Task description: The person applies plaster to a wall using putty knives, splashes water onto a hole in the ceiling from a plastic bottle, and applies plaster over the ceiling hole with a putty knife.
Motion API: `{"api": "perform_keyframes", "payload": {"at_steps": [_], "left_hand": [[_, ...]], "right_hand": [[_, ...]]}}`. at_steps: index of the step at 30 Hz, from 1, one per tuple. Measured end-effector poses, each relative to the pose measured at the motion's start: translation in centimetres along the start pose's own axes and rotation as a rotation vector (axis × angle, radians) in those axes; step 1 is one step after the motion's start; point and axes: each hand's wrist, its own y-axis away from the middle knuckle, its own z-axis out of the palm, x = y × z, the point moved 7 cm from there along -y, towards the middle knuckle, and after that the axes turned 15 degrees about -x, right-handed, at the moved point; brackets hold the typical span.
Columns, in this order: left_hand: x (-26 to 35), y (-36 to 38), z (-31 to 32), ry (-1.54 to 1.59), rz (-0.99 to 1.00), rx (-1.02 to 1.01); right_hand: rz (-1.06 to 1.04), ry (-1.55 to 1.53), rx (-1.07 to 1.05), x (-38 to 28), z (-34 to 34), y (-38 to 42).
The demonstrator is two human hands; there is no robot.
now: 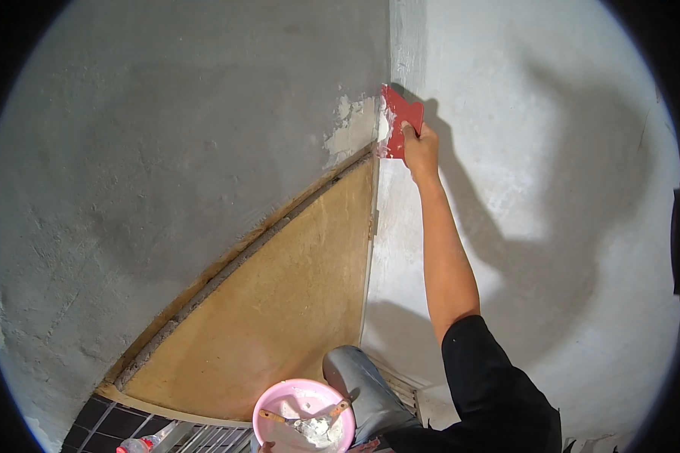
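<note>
My right hand (421, 149) is closed round a red plastic putty scraper (405, 124), its thumb lying on the near face. White putty coats the scraper's left edge, which is at the corner between the grey wall and the whitish wall. Just left of it, a pale putty patch (353, 130) spreads over the grey wall. At the bottom is a pink basin (261, 396) holding white putty (317, 430) and putty knives with wooden handles (340, 408). Of my left hand (267, 447), only a bit of finger shows, gripping the basin's lower left rim; the rest is hidden.
A grey wall (166, 151) meets a whitish wall (506, 151). Below a rough curved ledge (242, 260) lies a tan panel (279, 302). Dark tiles (113, 420), a bottle with a red cap (134, 444) and metal slats (211, 438) are at lower left, beside my knee (347, 362).
</note>
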Motion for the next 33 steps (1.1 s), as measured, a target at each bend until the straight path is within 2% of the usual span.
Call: {"api": "perform_keyframes", "payload": {"at_steps": [2, 5, 8, 11, 14, 17, 24, 33], "left_hand": [[0.2, -0.2, -0.4, -0.084, -0.050, -0.053], [1.5, 0.7, 1.2, 0.053, 0.079, 0.015], [0.9, 0.7, 0.8, -0.026, -0.084, -0.003], [1.0, 0.6, 0.6, -0.090, -0.020, 0.051], [-0.1, -0.2, 0.2, -0.002, -0.025, 0.034], [-0.8, -1.6, 0.4, 0.265, 0.042, -0.156], [-0.9, -1.5, -0.3, 0.191, 0.072, -0.059], [-0.1, -1.0, 0.5, 0.188, 0.084, -0.130]], "right_hand": [[0.015, -0.033, -0.017, -0.3, 0.1, 0.2], [-0.020, -0.026, -0.013, -1.4, 0.1, 0.7], [-0.037, -0.050, -0.014, -2.0, 0.6, 1.3], [-0.034, -0.032, -0.028, -2.8, 1.2, 1.9], [-0.027, 0.008, -0.039, -3.8, 1.6, 2.6], [-0.037, 0.007, -0.044, -3.9, 1.9, 3.0], [-0.088, 0.041, -0.040, -6.1, 3.1, 4.5], [-0.054, 0.123, -0.099, -8.8, 4.7, 6.8]]}}
